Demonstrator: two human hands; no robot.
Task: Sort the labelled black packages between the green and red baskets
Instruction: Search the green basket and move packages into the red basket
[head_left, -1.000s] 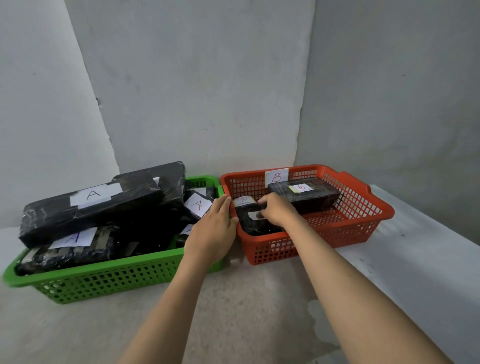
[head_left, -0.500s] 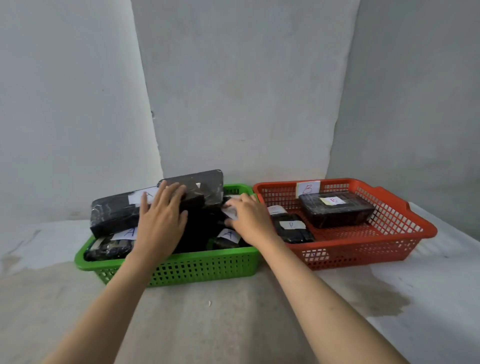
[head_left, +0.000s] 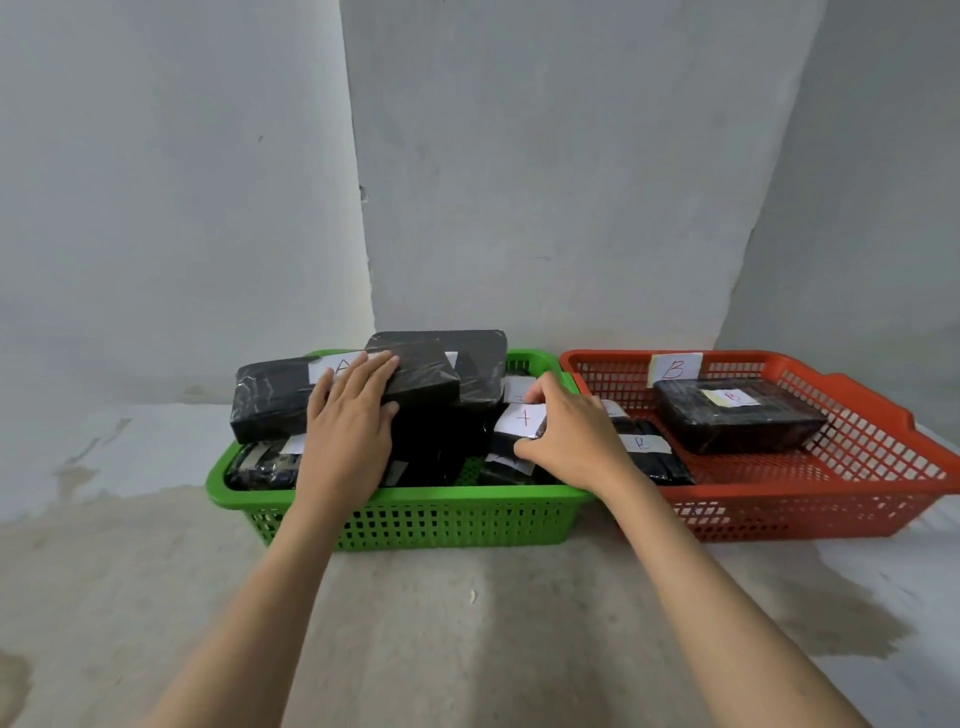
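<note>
Small package (head_left: 511, 436) label partly hand-covered.

Bare grey plaster walls (head_left: 545, 171) close in on three sides, meeting at two corner seams, one left of centre and one far right. The left wall (head_left: 156, 182) has a small chip near its edge. The concrete floor (head_left: 467, 623) is pale, blotched with darker damp-looking stains. The light is soft and even.

Two bare forearms, without sleeves, watch or rings, end in the left hand (head_left: 347, 421) and right hand (head_left: 574, 435), both with short unpainted fingernails.
</note>
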